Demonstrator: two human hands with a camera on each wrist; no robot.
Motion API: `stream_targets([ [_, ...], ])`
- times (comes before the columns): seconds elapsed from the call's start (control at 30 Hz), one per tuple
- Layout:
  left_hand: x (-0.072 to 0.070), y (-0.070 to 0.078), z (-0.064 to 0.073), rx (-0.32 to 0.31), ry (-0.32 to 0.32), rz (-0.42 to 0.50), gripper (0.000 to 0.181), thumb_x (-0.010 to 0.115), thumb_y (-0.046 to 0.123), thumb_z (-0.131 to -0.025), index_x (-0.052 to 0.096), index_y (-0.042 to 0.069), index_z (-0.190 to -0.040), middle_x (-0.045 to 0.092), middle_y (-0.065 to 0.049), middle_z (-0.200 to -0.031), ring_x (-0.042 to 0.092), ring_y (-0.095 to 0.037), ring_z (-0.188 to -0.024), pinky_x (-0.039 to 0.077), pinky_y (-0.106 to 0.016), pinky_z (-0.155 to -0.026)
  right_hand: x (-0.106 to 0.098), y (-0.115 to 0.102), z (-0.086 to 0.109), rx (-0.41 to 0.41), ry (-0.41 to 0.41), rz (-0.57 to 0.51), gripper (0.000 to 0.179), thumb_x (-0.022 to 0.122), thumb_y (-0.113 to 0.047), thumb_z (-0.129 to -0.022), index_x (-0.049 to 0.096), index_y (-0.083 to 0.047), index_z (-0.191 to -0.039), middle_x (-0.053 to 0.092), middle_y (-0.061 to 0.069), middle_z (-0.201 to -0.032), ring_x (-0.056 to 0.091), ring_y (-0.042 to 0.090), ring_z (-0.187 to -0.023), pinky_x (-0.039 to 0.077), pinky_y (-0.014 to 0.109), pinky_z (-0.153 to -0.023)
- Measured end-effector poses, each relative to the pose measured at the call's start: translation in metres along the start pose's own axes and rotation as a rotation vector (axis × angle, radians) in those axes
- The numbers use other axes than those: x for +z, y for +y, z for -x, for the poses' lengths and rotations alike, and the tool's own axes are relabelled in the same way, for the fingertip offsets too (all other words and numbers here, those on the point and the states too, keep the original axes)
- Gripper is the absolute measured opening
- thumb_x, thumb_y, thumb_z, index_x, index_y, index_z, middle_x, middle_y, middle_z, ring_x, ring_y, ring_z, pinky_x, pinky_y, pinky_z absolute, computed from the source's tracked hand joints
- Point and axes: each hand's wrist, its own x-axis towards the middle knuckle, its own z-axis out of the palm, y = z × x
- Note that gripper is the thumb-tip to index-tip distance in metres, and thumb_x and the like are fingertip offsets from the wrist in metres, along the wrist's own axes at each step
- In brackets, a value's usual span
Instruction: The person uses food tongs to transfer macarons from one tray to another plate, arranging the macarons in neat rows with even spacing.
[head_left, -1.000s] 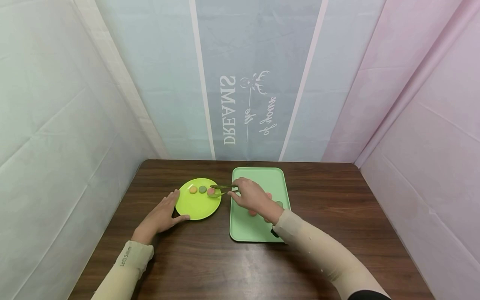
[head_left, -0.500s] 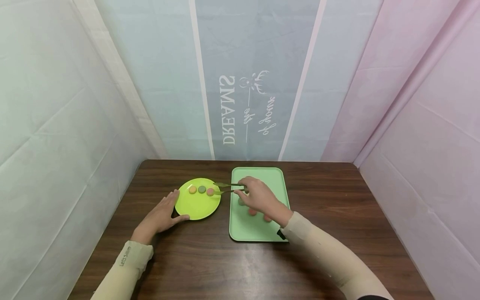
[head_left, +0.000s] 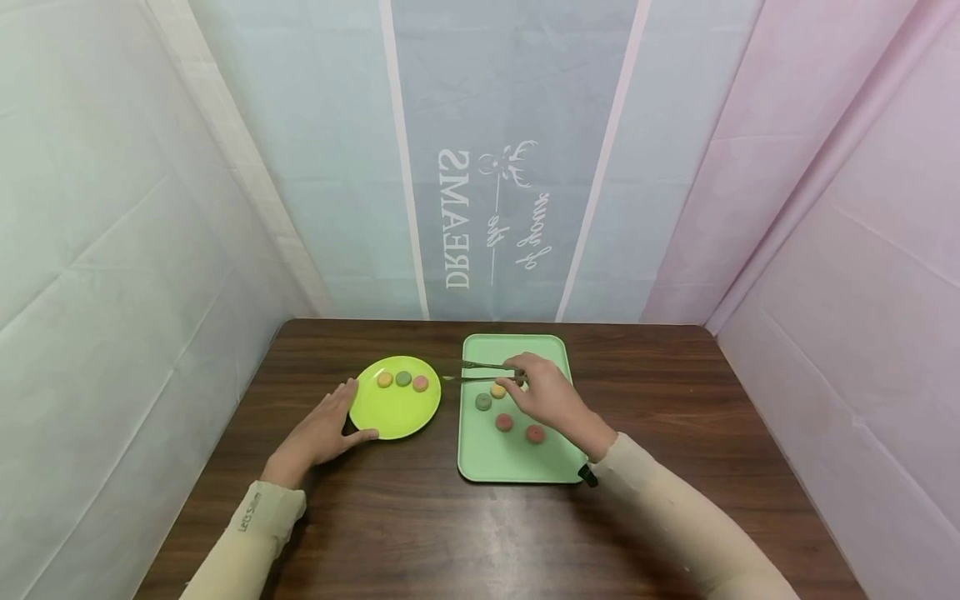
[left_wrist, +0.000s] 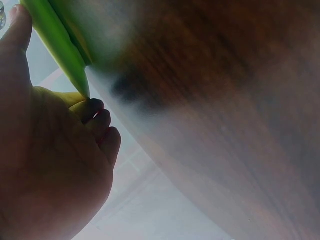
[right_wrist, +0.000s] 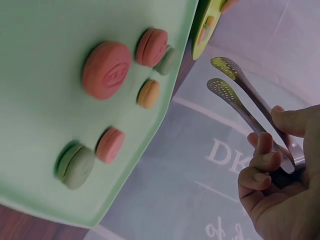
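In the head view my left hand [head_left: 318, 429] rests at the left rim of a lime plate [head_left: 396, 418], fingers extended and thumb spread along the edge. The plate bears a yellow macaron [head_left: 385, 379], a green macaron [head_left: 403, 378] and a pink macaron [head_left: 421, 383] in a row. My right hand [head_left: 551, 393] holds metal tongs [right_wrist: 256, 96] between thumb and fingers, above the pale green tray [head_left: 480, 460]. The tongs' perforated tips stand apart, with nothing between them. Pink macarons [right_wrist: 106, 70], green macarons [right_wrist: 75, 167] and a yellow macaron [right_wrist: 148, 94] lie on the tray.
Plate and tray sit side by side on a dark wooden table [head_left: 420, 517], a narrow gap between them. Behind the table hangs a printed cloth backdrop [head_left: 510, 100], and pale cloth walls [head_left: 855, 250] close in both sides.
My right hand has drawn the tongs back to the right from the plate to over the tray. Their tips have parted, leaving the pink macaron on the plate. My left hand stays put.
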Motion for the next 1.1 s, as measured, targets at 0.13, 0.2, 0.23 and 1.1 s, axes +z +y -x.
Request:
stream_targets([
  [0.13,0.001,-0.001,0.000,-0.003,0.000,-0.004,0.117,0.068,0.069,-0.097,0.014,-0.005,-0.170,0.016,-0.029,-0.175,0.018,-0.047,-0.162,0.018,-0.060,-0.134,-0.007,0.005,0.005,0.010,0.020,-0.022,0.027,0.080,-0.024,-0.101,0.078,-0.005,-0.120,0.073,0.004,-0.102,0.064,0.013,-0.078,0.058,0.032,-0.067],
  [0.2,0.001,-0.001,0.000,-0.004,0.001,-0.003,0.118,0.068,0.070,-0.097,0.014,-0.005,-0.170,0.016,-0.029,-0.175,0.018,-0.047,-0.162,0.018,-0.060,-0.134,-0.009,0.008,0.009,0.006,0.030,-0.029,0.028,0.080,-0.023,-0.101,0.078,-0.004,-0.121,0.073,0.004,-0.101,0.062,0.011,-0.077,0.056,0.032,-0.065],
  [0.23,0.002,-0.001,0.000,-0.004,0.000,-0.003,0.118,0.067,0.070,-0.097,0.014,-0.005,-0.170,0.016,-0.029,-0.175,0.018,-0.047,-0.162,0.018,-0.060,-0.134,-0.011,0.009,0.010,0.004,0.037,-0.033,0.027,0.081,-0.022,-0.100,0.078,-0.003,-0.120,0.072,0.004,-0.099,0.061,0.011,-0.075,0.056,0.032,-0.064],
  [1.1,-0.003,0.001,-0.001,-0.003,-0.011,-0.001,0.118,0.068,0.069,-0.097,0.014,-0.006,-0.169,0.016,-0.030,-0.175,0.018,-0.048,-0.162,0.018,-0.061,-0.133,-0.033,0.044,0.053,0.061,0.100,-0.015,0.027,0.083,-0.016,-0.098,0.078,0.000,-0.118,0.072,0.004,-0.096,0.057,0.009,-0.070,0.052,0.028,-0.058],
])
